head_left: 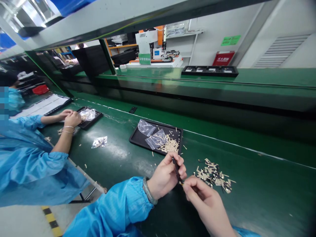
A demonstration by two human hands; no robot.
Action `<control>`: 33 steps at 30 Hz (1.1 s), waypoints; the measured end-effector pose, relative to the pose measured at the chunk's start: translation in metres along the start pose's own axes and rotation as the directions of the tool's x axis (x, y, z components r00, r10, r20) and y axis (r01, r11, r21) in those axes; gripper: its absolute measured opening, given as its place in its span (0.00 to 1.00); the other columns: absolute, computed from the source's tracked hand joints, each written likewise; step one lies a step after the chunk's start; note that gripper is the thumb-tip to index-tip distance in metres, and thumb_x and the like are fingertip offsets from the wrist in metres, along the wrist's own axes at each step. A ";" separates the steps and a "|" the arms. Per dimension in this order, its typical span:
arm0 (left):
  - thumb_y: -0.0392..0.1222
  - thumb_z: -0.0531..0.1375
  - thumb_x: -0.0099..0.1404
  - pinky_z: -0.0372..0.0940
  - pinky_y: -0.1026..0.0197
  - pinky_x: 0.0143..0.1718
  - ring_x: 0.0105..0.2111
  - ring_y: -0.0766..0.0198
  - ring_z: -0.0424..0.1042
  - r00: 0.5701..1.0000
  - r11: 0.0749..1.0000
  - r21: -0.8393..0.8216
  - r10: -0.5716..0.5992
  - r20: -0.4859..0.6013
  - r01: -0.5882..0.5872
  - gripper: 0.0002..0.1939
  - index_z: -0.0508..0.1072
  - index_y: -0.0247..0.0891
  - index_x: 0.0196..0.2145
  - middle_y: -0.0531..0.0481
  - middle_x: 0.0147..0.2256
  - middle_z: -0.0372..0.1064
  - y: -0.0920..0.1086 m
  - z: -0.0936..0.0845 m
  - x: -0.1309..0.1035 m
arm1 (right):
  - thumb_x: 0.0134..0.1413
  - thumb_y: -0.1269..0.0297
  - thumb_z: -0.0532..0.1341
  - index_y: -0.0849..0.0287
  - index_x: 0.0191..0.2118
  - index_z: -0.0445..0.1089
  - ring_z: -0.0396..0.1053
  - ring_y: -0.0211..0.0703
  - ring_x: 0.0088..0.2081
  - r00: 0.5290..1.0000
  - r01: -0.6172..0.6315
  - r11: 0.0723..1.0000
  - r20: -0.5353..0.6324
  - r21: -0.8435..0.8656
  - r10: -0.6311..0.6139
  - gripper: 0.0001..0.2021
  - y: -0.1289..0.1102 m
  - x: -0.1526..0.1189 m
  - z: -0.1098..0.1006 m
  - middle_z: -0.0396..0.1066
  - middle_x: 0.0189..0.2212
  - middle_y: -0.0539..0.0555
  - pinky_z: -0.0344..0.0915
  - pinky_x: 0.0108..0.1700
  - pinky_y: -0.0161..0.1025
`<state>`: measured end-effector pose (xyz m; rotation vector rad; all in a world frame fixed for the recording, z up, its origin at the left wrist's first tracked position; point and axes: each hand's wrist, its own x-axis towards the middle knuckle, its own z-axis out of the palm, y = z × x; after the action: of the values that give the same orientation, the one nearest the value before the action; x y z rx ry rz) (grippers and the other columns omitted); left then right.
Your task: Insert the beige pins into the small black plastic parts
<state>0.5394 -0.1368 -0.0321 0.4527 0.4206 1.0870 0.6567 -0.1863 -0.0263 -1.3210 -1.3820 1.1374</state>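
Observation:
My left hand (168, 172), in a blue sleeve with a bracelet at the wrist, is closed around a slim black piece (176, 168). The thumb and fingers of my right hand (206, 200) are pinched at the lower end of that piece, where a tiny yellowish bit shows. Just beyond my left hand lies a black tray (138, 141) with clear plastic bags (156, 139) and a heap of small beige strips (171, 144). Beyond my right hand, a loose pile of beige and black pieces (213, 174) lies on the green table (266, 194).
A co-worker's hands (71, 118) are at a second black tray (92, 122) on the left. A silvery bag (99, 142) lies between the trays. Across the back run a raised green ledge (271, 75) with a long black tray (209, 71) and a white machine (148, 42).

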 end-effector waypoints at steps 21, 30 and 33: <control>0.35 0.59 0.58 0.54 0.66 0.27 0.24 0.71 0.58 0.999 0.997 0.075 0.027 0.022 -0.029 0.06 0.63 0.37 0.31 0.54 0.30 0.55 -0.001 0.001 -0.002 | 0.52 0.62 0.56 0.57 0.23 0.63 0.56 0.36 0.22 0.999 0.035 0.999 0.021 -0.023 -0.035 0.10 0.008 -0.002 0.002 0.59 0.20 0.46 0.56 0.24 0.31; 0.35 0.56 0.61 0.54 0.67 0.26 0.24 0.72 0.59 0.999 0.991 0.123 0.048 0.021 -0.050 0.02 0.64 0.36 0.33 0.54 0.30 0.55 0.001 0.000 -0.002 | 0.53 0.62 0.55 0.57 0.24 0.62 0.57 0.36 0.23 0.999 0.019 0.999 0.035 -0.043 -0.018 0.09 0.011 -0.002 -0.002 0.58 0.20 0.46 0.57 0.25 0.31; 0.34 0.56 0.62 0.55 0.67 0.25 0.24 0.72 0.59 0.999 0.994 0.103 0.037 0.032 -0.040 0.01 0.64 0.36 0.33 0.54 0.30 0.56 0.000 -0.001 -0.002 | 0.52 0.62 0.55 0.57 0.23 0.62 0.57 0.36 0.23 0.999 0.023 0.999 0.028 -0.048 -0.021 0.09 0.009 -0.001 -0.002 0.59 0.20 0.46 0.57 0.25 0.31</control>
<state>0.5377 -0.1388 -0.0330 0.5706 0.4448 1.0978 0.6599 -0.1872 -0.0353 -1.3257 -1.4487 1.1170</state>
